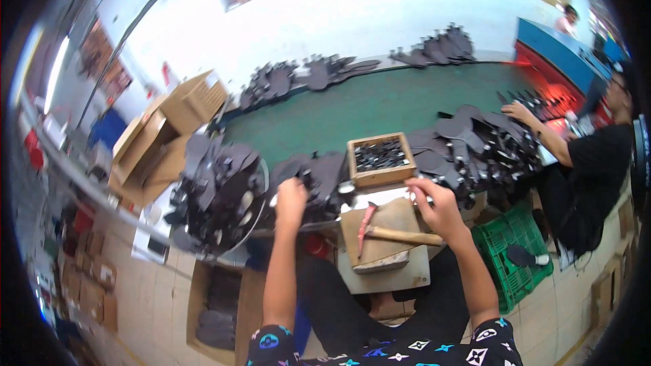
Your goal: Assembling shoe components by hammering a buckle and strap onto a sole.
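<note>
Close to the person's dark-trousered legs [319,291], a hammer [403,236] lies flat on a tan block [390,263]. The block sits on a pale board [413,279]. The hammer's red head is on the left. Its long wooden handle runs across to the right and tips a little toward the person. The end of the handle pokes past the block, near the right forearm [472,264].

The right hand [437,203] is just past the hammer, up and to the right of it, so it is the nearer hand to the handle. Its fingers are bent, with the thumb and a finger close together. I cannot tell if they pinch something small. The left hand [291,198] is farther off, up and to the left of the hammer's head. Its fingers are curled in by some dark sole-shaped pieces [327,173], but I cannot tell if it grips one.

A bit farther, a square wooden box [383,177] full of small dark bits [380,156] sits on the green tabletop [352,102]. It is between the two hands, just beyond the right one's fingertips. More dark pieces are heaped on both sides. Farthest back, others lie along the white wall [380,13].
</note>
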Tool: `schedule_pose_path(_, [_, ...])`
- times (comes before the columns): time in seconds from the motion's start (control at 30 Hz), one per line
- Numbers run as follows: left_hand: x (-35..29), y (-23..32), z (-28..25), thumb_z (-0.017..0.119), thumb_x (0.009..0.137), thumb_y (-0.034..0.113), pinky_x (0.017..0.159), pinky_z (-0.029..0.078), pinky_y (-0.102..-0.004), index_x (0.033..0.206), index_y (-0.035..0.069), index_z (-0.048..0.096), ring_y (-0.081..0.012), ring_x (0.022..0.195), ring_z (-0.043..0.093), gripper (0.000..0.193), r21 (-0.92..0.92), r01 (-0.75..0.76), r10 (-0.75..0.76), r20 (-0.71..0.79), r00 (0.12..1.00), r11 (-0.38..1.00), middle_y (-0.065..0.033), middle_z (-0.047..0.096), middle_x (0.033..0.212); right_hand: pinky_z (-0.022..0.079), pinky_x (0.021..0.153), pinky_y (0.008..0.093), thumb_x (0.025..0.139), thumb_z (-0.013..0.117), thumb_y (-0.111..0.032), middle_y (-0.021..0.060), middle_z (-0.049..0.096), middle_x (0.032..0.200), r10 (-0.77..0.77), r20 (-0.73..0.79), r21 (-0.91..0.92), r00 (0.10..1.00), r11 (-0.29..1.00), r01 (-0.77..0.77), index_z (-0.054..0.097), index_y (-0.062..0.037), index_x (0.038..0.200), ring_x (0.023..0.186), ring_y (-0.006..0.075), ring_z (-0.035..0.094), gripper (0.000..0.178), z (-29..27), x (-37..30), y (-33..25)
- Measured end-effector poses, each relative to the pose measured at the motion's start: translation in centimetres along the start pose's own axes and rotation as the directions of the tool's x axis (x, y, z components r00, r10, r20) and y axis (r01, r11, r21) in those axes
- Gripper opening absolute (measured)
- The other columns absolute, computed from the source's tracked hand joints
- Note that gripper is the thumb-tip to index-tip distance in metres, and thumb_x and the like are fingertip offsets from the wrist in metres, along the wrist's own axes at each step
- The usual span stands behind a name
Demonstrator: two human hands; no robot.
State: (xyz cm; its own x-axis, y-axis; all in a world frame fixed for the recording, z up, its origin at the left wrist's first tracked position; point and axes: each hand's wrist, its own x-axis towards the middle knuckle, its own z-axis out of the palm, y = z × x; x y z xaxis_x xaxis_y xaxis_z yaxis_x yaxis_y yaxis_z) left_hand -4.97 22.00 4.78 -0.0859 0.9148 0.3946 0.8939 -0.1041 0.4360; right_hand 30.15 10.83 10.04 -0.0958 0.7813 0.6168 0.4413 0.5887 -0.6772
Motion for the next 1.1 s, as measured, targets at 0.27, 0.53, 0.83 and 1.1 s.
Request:
schedule_pose_path(0.27, [3.2,-12.7,-3.4,0.062,0.088,0.015,0.075,0.055,-0.0393,0.097,-0.004,0.072,-0.0338,0.083,0.072,0.023,-0.114,0.191,-0.2,-0.076,0.977,0.975,-0.0236,0.071,0.085,0.051,0.065,0.0245,0.102,0.05,-0.016,0.0083,0.071,0.085,0.633,-0.445,0.42,0.633,0.772,-0.477,0.065,0.0002,0.108,0.066,0.0105,0.062,0.023,-10.5,-21.2,5.7])
schedule_pose_path(0.53, [-1.1,0.8,-4.8,0.061,0.089,0.011,0.072,0.054,-0.0454,0.097,-0.002,0.069,-0.0397,0.082,0.069,0.017,0.27,0.137,-0.107,-0.121,0.987,0.953,-0.02,0.07,0.091,0.053,0.065,0.0311,0.098,0.056,-0.014,0.0127,0.07,0.086,0.306,-0.51,-0.069,0.804,0.917,-0.393,0.064,0.001,0.109,0.072,0.0229,0.067,0.02,-12.1,-12.6,8.4])
schedule_pose_path(0.83, [-12.3,12.0,-7.2,0.065,0.09,0.008,0.082,0.051,-0.0384,0.107,-0.002,0.065,-0.0295,0.092,0.065,0.02,-0.213,-0.179,0.167,-0.071,0.983,0.961,-0.0168,0.065,0.106,0.055,0.082,0.0444,0.086,0.065,-0.008,0.0204,0.057,0.113,0.601,-0.023,-0.871,0.799,0.38,-0.311,0.058,0.0004,0.11,0.1,0.0375,0.062,0.027,-14.1,8.1,17.6])
schedule_pose_path(1.1, [-11.8,20.4,-8.4,0.079,0.08,0.015,0.11,0.038,-0.0445,0.141,-0.005,0.038,-0.0432,0.138,0.036,0.076,-0.142,-0.514,0.505,-0.091,0.858,0.846,-0.0244,0.04,0.145,0.053,0.081,0.0342,0.077,0.061,-0.001,0.0119,0.055,0.093,-0.521,0.351,-0.532,0.778,0.572,0.624,0.06,-0.0045,0.097,0.092,0.0276,0.061,0.02,-8.3,8.0,-3.8])
